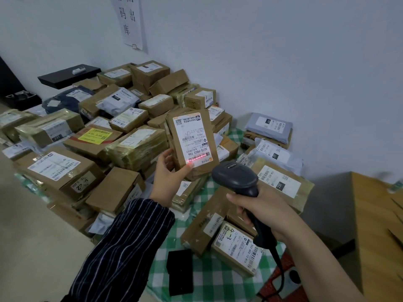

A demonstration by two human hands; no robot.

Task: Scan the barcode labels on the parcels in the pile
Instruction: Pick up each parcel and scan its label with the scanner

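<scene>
My left hand holds a small brown cardboard parcel upright by its lower left corner, above the pile. Its white shipping label faces me, upside down. A red scan line lies across the barcode at the label's lower edge. My right hand grips the handle of a dark grey barcode scanner, whose head points at that label from just below and to the right. The pile of parcels, brown boxes and grey mailer bags, spreads to the left and behind.
A green checked cloth covers the floor under the parcels. On it lie a black box in front and several labelled parcels at the right. A wooden tabletop stands at the right. A black shelf juts from the white wall.
</scene>
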